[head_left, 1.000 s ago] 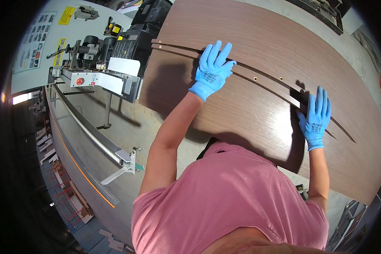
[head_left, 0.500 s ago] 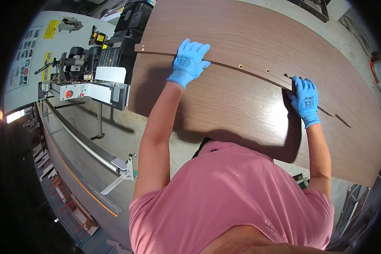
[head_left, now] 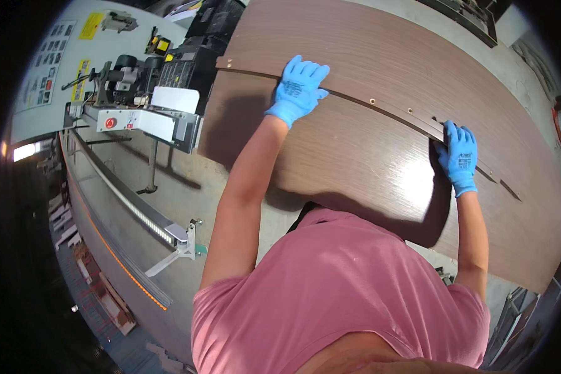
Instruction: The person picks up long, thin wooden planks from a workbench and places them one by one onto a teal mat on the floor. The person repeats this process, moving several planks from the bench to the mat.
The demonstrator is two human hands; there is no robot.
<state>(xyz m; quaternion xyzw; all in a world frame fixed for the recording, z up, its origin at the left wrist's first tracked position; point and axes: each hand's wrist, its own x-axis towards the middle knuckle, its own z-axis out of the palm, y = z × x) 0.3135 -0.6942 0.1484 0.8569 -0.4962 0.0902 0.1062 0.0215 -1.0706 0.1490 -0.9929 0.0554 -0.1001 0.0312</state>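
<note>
A large brown wood-grain panel lies flat in front of me. Across it runs a narrow wooden strip of the same colour, with several small brass-coloured holes; its left end sticks out slightly past the panel. My left hand, in a blue glove, rests on the strip's left part with fingers spread. Further right, my right hand, gloved alike, is closed over the strip near its right end, fingers on the far side and thumb on the near side. The glove hides what lies beneath it.
At the left stands a machine with a red button and a black housing, touching or close to the panel's left edge. A long metal rail runs below it toward me. A dark slot shows beyond the strip's right end.
The whole view has shifted a little, so the panel and hands appear further right. Both hands keep their places on the strip.
</note>
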